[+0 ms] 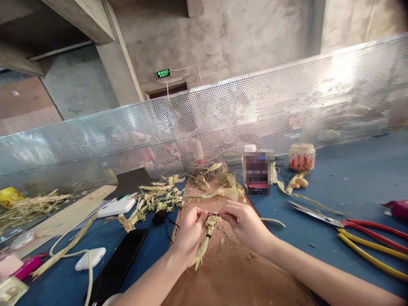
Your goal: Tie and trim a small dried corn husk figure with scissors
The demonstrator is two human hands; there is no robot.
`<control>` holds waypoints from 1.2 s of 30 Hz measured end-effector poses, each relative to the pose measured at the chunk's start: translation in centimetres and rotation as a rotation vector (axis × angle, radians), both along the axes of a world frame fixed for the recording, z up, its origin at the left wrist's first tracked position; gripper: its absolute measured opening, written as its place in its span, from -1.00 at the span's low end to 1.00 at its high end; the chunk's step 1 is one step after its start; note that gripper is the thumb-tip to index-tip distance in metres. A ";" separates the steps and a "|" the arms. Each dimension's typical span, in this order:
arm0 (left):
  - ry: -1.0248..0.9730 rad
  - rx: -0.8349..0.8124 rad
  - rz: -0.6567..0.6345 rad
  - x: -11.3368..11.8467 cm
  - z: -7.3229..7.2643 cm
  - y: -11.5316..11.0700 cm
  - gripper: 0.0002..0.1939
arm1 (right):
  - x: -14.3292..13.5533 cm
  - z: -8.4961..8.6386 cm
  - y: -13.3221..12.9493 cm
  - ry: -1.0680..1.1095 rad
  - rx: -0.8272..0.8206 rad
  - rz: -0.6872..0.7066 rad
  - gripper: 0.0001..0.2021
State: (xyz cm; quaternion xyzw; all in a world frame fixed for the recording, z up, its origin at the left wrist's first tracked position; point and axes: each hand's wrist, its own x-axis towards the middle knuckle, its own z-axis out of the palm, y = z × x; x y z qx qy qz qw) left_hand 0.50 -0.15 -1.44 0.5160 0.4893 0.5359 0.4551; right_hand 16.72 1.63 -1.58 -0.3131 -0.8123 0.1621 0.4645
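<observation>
Both hands were pinched in close: the left hand (190, 227) had thumb and fingers on the top of a braided husk bundle (208, 227), while the right hand (244, 219) had fingertips nipped on what looked like dark thread (213, 213). Bundle hung just over the brown board (216, 284), between the hands. Pretty sure it was a tying-off step, so next move probably called for a snug, even pull.
</observation>
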 end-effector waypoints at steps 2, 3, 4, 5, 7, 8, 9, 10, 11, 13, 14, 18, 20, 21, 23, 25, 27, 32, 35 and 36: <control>0.021 0.036 0.019 0.0 -0.1 -0.1 -0.70 | 0.0 0.2 -0.2 0.004 0.015 -0.014 -0.76; 0.046 0.060 0.033 0.0 -0.1 -0.2 -0.71 | 0.1 0.3 -0.2 0.007 0.025 -0.019 -0.76; 0.077 0.083 0.051 0.1 0.0 -0.3 -0.72 | 0.1 0.3 -0.3 0.009 0.036 -0.024 -0.76; 0.111 0.106 0.065 0.1 0.1 -0.5 -0.74 | 0.1 0.4 -0.3 0.011 0.049 -0.032 -0.76; 0.198 0.157 0.072 0.1 0.5 -0.9 -0.77 | 0.2 0.4 -0.3 0.006 0.089 -0.052 -0.76; 0.254 0.190 0.066 0.1 0.7 -1.1 -0.78 | 0.3 0.4 -0.2 0.004 0.116 -0.059 -0.76; 0.312 0.231 0.059 0.1 0.9 -1.3 -0.79 | 0.5 0.4 -0.2 0.004 0.144 -0.062 -0.76; 0.368 0.274 0.051 0.1 1.1 -1.5 -0.79 | 0.6 0.4 -0.1 0.005 0.171 -0.058 -0.76; 0.413 0.313 0.044 0.0 1.3 -1.7 -0.80 | 0.7 0.3 -0.1 0.007 0.193 -0.049 -0.77; 0.476 0.361 0.042 -0.1 1.6 -1.9 -0.82 | 0.9 0.3 0.0 0.012 0.210 -0.041 -0.78; 0.496 0.368 0.046 -0.2 1.6 -1.9 -0.82 | 1.0 0.3 0.0 0.010 0.207 -0.044 -0.79; 0.497 0.329 0.043 -0.2 1.9 -1.7 -0.80 | 1.0 0.3 0.1 0.012 0.139 -0.062 -0.81; 0.435 0.279 -0.006 -0.2 2.0 -1.5 -0.78 | 1.0 0.2 0.2 0.034 0.073 -0.059 -0.82; 0.397 0.246 -0.031 -0.2 2.0 -1.4 -0.77 | 0.9 0.1 0.3 0.050 0.032 -0.054 -0.82; 0.325 0.180 -0.058 -0.1 2.1 -1.2 -0.75 | 0.9 0.0 0.5 0.081 -0.059 -0.037 -0.81; 0.263 0.152 -0.062 -0.1 2.2 -1.1 -0.76 | 0.8 -0.1 0.6 0.103 -0.148 -0.013 -0.81; 0.223 0.161 -0.079 0.0 2.3 -1.2 -0.79 | 0.7 -0.2 0.6 0.119 -0.219 0.015 -0.82; 0.244 0.185 -0.166 0.0 2.7 -1.5 -0.83 | 0.5 -0.2 0.4 0.189 -0.318 0.105 -0.89; 0.305 0.221 -0.223 0.0 3.0 -1.8 -0.85 | 0.5 -0.2 0.4 0.229 -0.393 0.171 -0.93; 0.322 0.235 -0.244 0.0 3.1 -1.8 -0.85 | 0.5 -0.2 0.4 0.236 -0.408 0.187 -0.93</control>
